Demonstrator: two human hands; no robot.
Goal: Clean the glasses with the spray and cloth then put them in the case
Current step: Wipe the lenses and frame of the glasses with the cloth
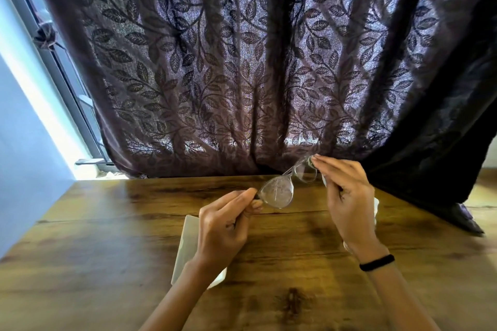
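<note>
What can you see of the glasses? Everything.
The glasses have a clear, plastic-looking frame with roundish lenses; the nearer lens looks misted or smeared. They are held tilted above the table, far end higher. The left hand pinches the near end, the right hand the far end. The temples are hard to make out.

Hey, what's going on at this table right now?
A person holds a pair of clear-framed glasses above the wooden table with both hands. The left hand pinches one end of the frame and the right hand pinches the other. The lens nearer the left hand looks misted or smudged. A flat white object lies on the table under the left forearm; whether it is the case or the cloth is unclear.
</note>
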